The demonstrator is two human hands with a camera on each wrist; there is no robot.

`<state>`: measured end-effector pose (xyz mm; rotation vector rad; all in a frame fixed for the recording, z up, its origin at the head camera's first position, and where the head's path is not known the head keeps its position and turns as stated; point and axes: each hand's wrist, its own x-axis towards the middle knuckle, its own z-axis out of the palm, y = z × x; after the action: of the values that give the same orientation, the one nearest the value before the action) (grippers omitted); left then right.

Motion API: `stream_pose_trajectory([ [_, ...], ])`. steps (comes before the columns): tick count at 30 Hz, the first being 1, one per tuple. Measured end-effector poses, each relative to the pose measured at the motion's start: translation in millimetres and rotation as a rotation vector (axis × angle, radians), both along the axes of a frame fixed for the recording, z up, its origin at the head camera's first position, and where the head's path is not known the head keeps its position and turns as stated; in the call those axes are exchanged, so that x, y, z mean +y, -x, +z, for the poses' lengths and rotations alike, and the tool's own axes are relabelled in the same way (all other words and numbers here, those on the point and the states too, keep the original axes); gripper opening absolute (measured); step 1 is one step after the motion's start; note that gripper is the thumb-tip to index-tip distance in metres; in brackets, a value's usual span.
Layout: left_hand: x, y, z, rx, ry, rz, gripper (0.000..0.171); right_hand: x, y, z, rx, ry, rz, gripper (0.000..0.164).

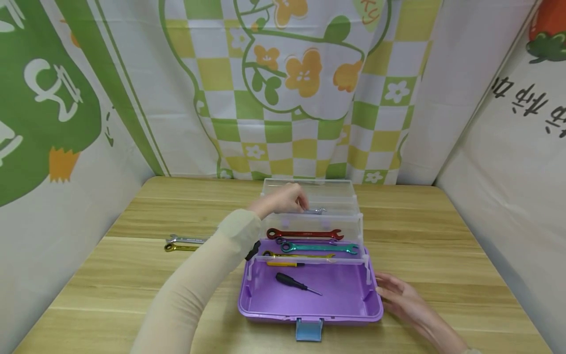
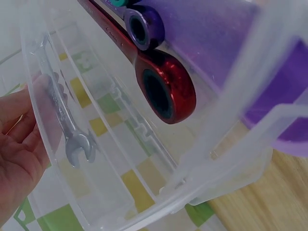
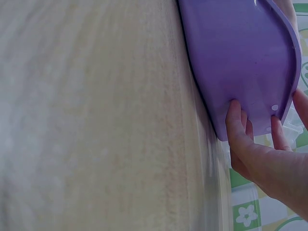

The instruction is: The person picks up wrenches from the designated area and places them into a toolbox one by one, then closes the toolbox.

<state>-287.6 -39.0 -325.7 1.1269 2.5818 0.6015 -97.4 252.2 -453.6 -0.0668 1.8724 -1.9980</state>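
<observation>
A purple toolbox (image 1: 309,305) stands unlatched on the table, its clear lid and trays raised at the back. My left hand (image 1: 287,197) reaches into the rear clear tray (image 1: 340,201), its curled fingers pinching a silver combination wrench (image 1: 316,211). Seen from the left wrist, that wrench (image 2: 67,115) shows through the clear plastic, with its open end towards the camera. My right hand (image 1: 404,297) rests on the box's right side. Its extended fingertips touch the purple wall (image 3: 245,62) in the right wrist view.
A red wrench (image 1: 305,234), a teal wrench (image 1: 318,248), a purple wrench and a gold wrench (image 1: 305,255) lie in the front tray. A black-handled screwdriver (image 1: 294,282) lies in the base. Left of the box, a silver wrench (image 1: 187,240) and a gold wrench (image 1: 177,248) are partly behind my sleeve.
</observation>
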Motion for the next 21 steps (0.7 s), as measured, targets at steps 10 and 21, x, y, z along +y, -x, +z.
stream_pose_trajectory([
  [10,4.1,0.0,1.3,0.022,0.071,-0.003,0.011,0.9,-0.3,-0.5,-0.001,0.037,0.008,0.045],
  [21,8.1,0.7,-0.4,0.063,0.106,0.005,0.01,1.3,-0.4,-1.0,0.004,0.055,0.022,0.038],
])
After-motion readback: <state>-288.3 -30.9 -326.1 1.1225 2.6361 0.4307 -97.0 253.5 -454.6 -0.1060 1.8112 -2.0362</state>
